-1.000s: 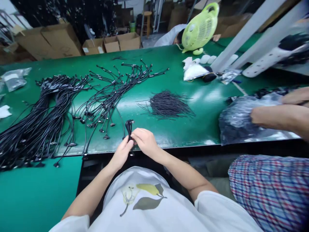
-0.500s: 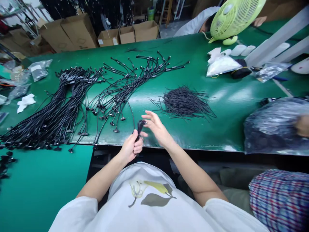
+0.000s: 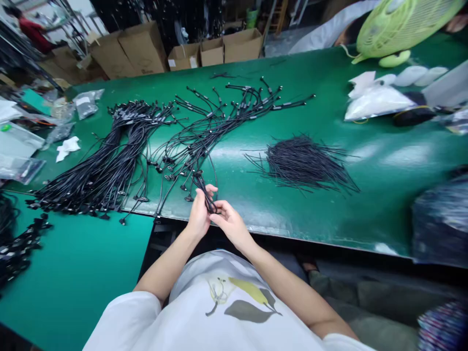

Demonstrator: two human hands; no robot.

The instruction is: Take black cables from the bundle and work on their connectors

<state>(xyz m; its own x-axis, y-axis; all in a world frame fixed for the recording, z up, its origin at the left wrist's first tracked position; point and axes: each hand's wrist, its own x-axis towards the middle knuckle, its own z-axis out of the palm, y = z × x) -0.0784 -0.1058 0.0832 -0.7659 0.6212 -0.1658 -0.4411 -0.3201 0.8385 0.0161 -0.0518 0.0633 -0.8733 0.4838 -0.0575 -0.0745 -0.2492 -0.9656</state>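
Note:
Near the table's front edge, my left hand (image 3: 199, 213) is closed around a folded black cable (image 3: 205, 187), whose connector end points up and away. My right hand (image 3: 231, 222) pinches the looped lower end of the same cable, its fingertips close to the left ones. Just beyond my hands lies a loose spread of black cables (image 3: 210, 129) with connectors. To its left is a thick bundle of black cables (image 3: 109, 165). A pile of thin black ties (image 3: 307, 161) lies to the right of my hands.
On the green table (image 3: 365, 214) stand a light green fan (image 3: 409, 24) and a white bag (image 3: 378, 103). A dark plastic bag (image 3: 442, 219) sits at the right. Cardboard boxes (image 3: 142, 48) stand behind. A person's light sleeve (image 3: 329, 29) shows beyond the table.
My right hand has come down to the cable's lower end and closed on it. The cable's folded length now shows above my left hand. The view has shifted, moving the scene's right side outward.

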